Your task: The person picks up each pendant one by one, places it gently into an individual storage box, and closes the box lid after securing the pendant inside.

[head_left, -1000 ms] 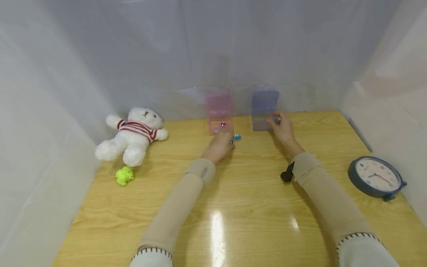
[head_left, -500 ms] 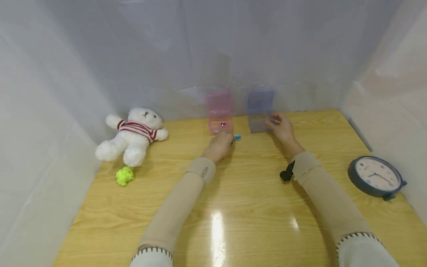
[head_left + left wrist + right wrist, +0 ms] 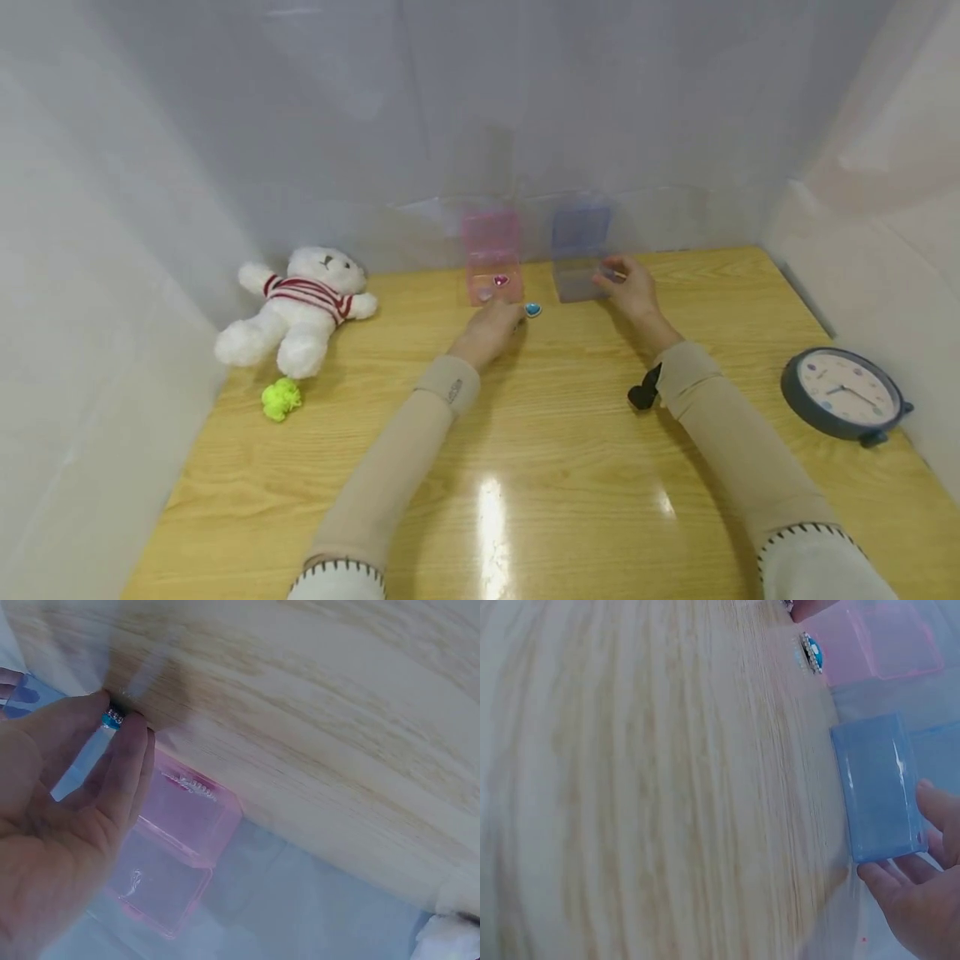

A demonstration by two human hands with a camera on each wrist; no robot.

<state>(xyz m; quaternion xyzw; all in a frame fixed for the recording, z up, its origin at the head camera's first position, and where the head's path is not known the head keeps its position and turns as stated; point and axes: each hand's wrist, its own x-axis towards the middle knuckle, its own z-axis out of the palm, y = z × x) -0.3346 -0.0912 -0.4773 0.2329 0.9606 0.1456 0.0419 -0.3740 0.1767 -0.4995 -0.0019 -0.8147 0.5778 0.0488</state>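
Observation:
My left hand (image 3: 489,329) pinches a small blue gem with a sparkly rim (image 3: 112,718) between thumb and fingertips, just in front of the clear pink box (image 3: 492,235). That box stands with its lid up, and a pink gem (image 3: 501,281) lies in it. A second blue gem (image 3: 532,309) rests on the table right of my left hand. At the back, my right hand (image 3: 633,298) grips the right side of the clear blue box (image 3: 877,787), whose lid is also raised. In the right wrist view, the thumb lies on the box and several fingers are at its side wall.
A white teddy bear (image 3: 303,307) in a striped top lies at the left, with a neon-yellow fluffy ball (image 3: 281,399) below it. At the right is a round clock (image 3: 847,394). Pale sheeting (image 3: 315,125) encloses the wooden table (image 3: 570,500) at the back and sides.
My right hand has slid the blue box left, closer to the pink box. The gem in my left hand has turned and dropped mostly out of the head view's sight.

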